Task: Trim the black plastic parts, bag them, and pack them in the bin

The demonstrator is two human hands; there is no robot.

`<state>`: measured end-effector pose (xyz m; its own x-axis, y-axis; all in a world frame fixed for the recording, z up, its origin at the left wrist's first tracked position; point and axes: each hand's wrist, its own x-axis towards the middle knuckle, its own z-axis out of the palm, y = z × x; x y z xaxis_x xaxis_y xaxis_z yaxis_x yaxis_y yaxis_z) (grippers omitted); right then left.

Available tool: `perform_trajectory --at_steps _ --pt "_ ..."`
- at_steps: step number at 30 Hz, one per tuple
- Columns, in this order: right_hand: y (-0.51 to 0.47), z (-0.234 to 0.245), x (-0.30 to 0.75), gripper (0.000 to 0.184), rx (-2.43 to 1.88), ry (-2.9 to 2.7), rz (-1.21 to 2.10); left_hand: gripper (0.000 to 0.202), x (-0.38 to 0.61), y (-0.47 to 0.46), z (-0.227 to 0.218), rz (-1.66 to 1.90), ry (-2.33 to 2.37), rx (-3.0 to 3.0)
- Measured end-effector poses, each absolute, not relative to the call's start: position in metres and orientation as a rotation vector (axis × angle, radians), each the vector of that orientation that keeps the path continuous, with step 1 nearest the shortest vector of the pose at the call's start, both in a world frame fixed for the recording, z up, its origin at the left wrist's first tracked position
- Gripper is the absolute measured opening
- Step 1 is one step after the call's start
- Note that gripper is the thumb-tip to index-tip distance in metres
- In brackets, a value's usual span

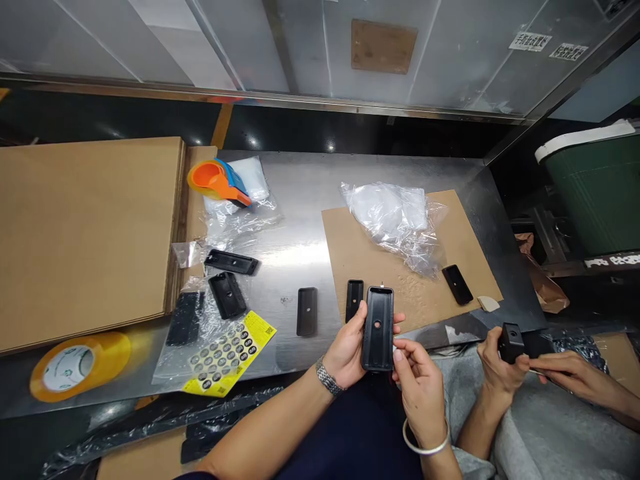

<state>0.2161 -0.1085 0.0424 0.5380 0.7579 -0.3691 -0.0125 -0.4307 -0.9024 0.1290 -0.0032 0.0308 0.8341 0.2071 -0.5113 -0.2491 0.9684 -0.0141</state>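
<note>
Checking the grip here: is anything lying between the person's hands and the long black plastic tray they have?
Nothing visible. The left hand already grips the long black plastic tray by its edge, upright above the metal table, and the right hand has fingertips at its lower right edge.

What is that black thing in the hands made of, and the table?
The black tray-like part looks like matte moulded plastic: dull, even, with a raised rim. The table seems to be brushed sheet metal, since it gleams and reflects the lights.

Left hand [345,350] grips a black plastic tray [378,328] upright above the bench [300,247]; right hand [420,387] touches its lower edge.
</note>
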Motion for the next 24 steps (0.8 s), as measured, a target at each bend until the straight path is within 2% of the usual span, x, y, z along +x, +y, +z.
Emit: perform_trajectory --at_steps 9,15,20,22,24 --pt "-0.112 0.044 0.219 0.025 -1.78 -0.544 1.023 0.057 0.132 -0.005 0.037 0.258 0.542 -0.033" --pt "-0.108 0.045 0.221 0.033 -1.708 -0.483 1.151 0.054 0.135 -0.008 0.037 0.261 0.494 -0.045" --pt "-0.107 0.044 0.219 0.036 -1.664 -0.477 1.244 0.058 0.136 -0.008 0.04 0.164 0.494 -0.041" --pt "-0.108 0.044 0.218 0.036 -1.769 -0.553 1.148 0.056 0.136 -0.007 0.042 0.182 0.52 -0.046" --pt "-0.109 0.045 0.219 0.032 -1.9 -0.683 0.897 0.053 0.136 -0.006 0.044 0.21 0.584 -0.069"
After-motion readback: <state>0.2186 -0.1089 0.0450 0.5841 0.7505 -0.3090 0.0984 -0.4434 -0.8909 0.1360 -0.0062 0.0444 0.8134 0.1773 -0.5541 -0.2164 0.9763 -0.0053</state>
